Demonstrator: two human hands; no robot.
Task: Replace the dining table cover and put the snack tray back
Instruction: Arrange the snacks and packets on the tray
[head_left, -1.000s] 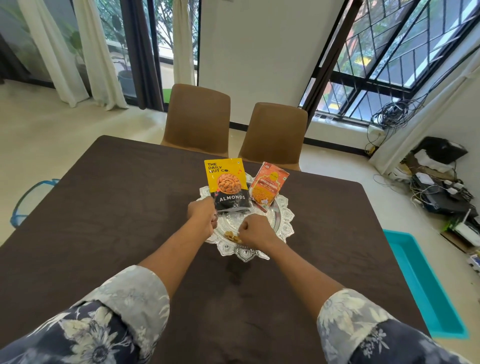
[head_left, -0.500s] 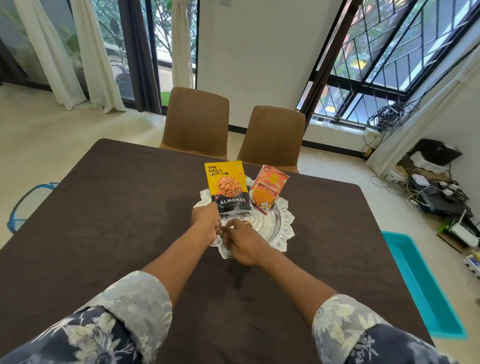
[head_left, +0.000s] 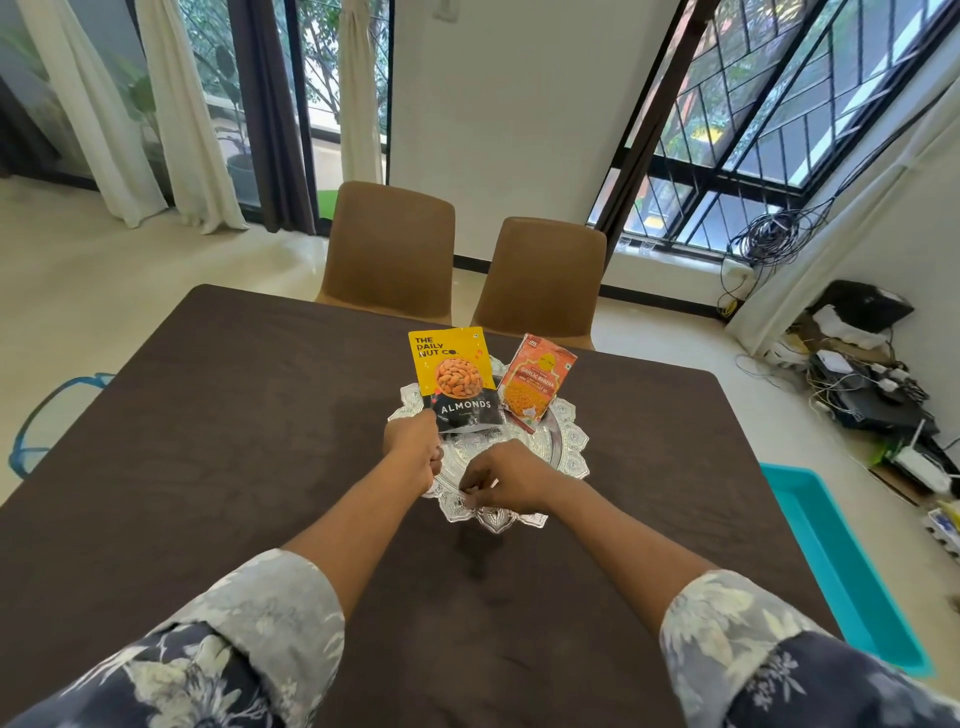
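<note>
Brown cloth (head_left: 260, 441) lies flat over the table, under a silver tray (head_left: 571, 447) that sits beneath and just beyond the fingers. A yellow almond packet (head_left: 457, 384) and an orange packet (head_left: 535, 382) stand propped just past the knuckles. The left hand (head_left: 413, 452) curls round the tray's left rim. The right hand (head_left: 506, 483) bends its fingers onto the near rim; whether they pinch I cannot tell. A sideways shove could ruck the cloth or topple the packets.

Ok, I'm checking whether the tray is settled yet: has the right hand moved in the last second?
Yes, slightly: the right hand has shifted left along the near rim of the tray, towards the left hand.
</note>
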